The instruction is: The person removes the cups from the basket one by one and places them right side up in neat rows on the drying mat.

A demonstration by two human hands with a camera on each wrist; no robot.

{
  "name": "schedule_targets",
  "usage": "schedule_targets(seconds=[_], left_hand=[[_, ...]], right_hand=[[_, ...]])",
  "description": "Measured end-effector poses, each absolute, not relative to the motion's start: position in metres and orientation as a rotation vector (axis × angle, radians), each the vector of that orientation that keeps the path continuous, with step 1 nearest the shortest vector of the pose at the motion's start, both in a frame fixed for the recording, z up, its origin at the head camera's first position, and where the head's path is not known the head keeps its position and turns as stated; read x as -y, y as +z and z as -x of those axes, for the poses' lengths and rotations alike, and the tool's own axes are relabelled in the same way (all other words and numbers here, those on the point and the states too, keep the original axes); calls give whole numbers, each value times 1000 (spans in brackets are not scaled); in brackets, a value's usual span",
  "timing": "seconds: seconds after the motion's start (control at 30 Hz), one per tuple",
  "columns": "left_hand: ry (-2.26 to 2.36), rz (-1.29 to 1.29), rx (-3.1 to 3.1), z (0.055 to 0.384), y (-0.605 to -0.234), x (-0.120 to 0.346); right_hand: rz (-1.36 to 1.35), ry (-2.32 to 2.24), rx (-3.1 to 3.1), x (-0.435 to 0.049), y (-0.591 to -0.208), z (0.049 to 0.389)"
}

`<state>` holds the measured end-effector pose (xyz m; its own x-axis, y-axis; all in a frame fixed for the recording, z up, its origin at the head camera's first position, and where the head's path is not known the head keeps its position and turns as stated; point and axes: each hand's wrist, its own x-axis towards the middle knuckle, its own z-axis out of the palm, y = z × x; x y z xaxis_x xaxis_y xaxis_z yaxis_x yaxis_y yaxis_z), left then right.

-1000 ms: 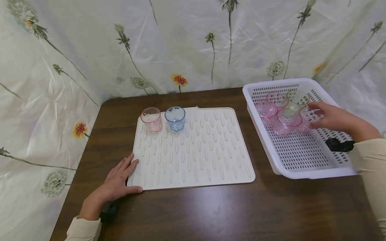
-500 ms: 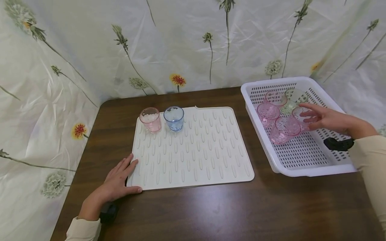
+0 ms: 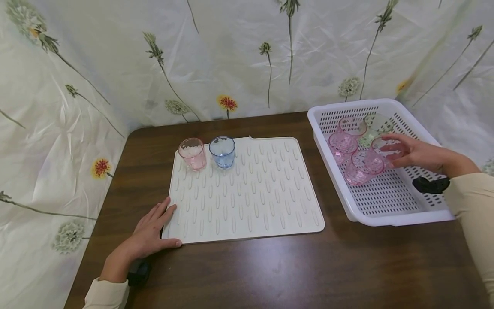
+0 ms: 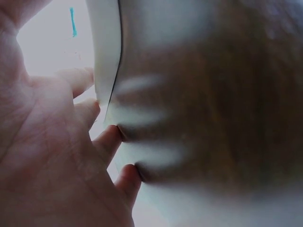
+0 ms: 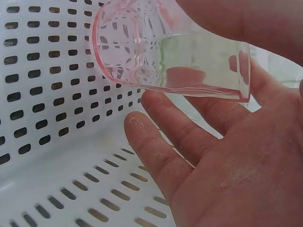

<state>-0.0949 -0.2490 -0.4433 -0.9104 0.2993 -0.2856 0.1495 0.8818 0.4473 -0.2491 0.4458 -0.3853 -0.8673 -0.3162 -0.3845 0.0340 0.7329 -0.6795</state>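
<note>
In the head view my left hand point(image 3: 152, 229) lies with fingers spread at the left edge of a white ridged mat point(image 3: 247, 197), fingertips on its side and thumb at its near corner. My right hand point(image 3: 420, 156) reaches into a white basket point(image 3: 335, 184) and holds a pink-tinted glass point(image 5: 170, 61) between thumb and fingers. Close to that glass stand other pink glasses point(image 3: 362, 169) and a greenish one point(image 3: 376, 126). On the mat's far left stand a pink glass point(image 3: 194, 156) and a blue glass point(image 3: 222, 154) side by side, rims up.
The mat and basket rest on a dark wooden table point(image 3: 262, 270). A flower-printed sheet point(image 3: 239, 56) hangs behind the table and along its left. The basket has slotted walls and floor, with a raised rim on the table's right side.
My right hand has shifted slightly with the glass it holds. The pink glass in front has slid a little toward the near side of the basket. My left hand stays in place.
</note>
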Motion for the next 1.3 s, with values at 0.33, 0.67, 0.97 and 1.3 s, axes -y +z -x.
schedule_targets(seconds=[0.33, 0.67, 0.97, 1.3], left_hand=[[601, -336, -2708, 95, -441, 248], [587, -370, -2733, 96, -445, 248], [597, -353, -2726, 94, -440, 249], [590, -339, -2717, 94, -441, 248]], right_hand=[[214, -931, -2498, -448, -382, 249], [209, -969, -2661, -461, -369, 236], [189, -1113, -2891, -436, -345, 222], [544, -1472, -2823, -381, -308, 209]])
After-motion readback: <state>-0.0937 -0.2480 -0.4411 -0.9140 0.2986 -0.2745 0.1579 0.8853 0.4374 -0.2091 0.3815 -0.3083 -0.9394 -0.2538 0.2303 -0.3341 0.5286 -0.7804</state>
